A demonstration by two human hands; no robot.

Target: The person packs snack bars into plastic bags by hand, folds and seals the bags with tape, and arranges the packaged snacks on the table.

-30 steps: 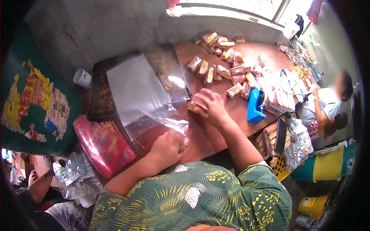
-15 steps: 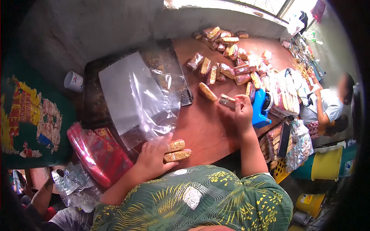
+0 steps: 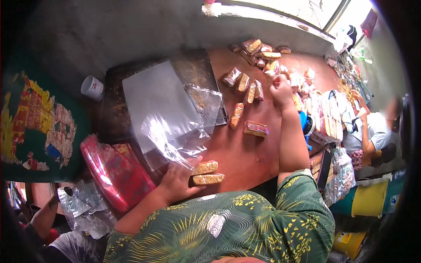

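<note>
My left hand (image 3: 177, 180) rests at the near end of a clear plastic bag (image 3: 169, 109), fingers extended and thumb pointing toward two wrapped snack bars (image 3: 208, 179) lying side by side. Farther out, my right hand (image 3: 282, 90) has its fingers curled at the edge of the pile of wrapped bars (image 3: 302, 81); whatever lies between the fingertips is hidden. A single wrapped bar (image 3: 256, 129) lies on the reddish table before me, and another (image 3: 236, 115) stands off to its left. My right forearm partly hides a blue tape dispenser (image 3: 307, 125).
Beneath the plastic bags is a dark baking tray (image 3: 115, 92), with a white cup (image 3: 92, 88) to its left. A red plastic roll (image 3: 116, 175) lies near my left arm. Packed bars (image 3: 326, 114) stand at right. A co-worker (image 3: 370, 131) sits beyond; another person's arm (image 3: 46, 217) shows lower left.
My right hand has let go of a wrapped bar, leaving it on the table, and has reached away to the pile. My left hand stays beside the two bars. The view has shifted slightly.
</note>
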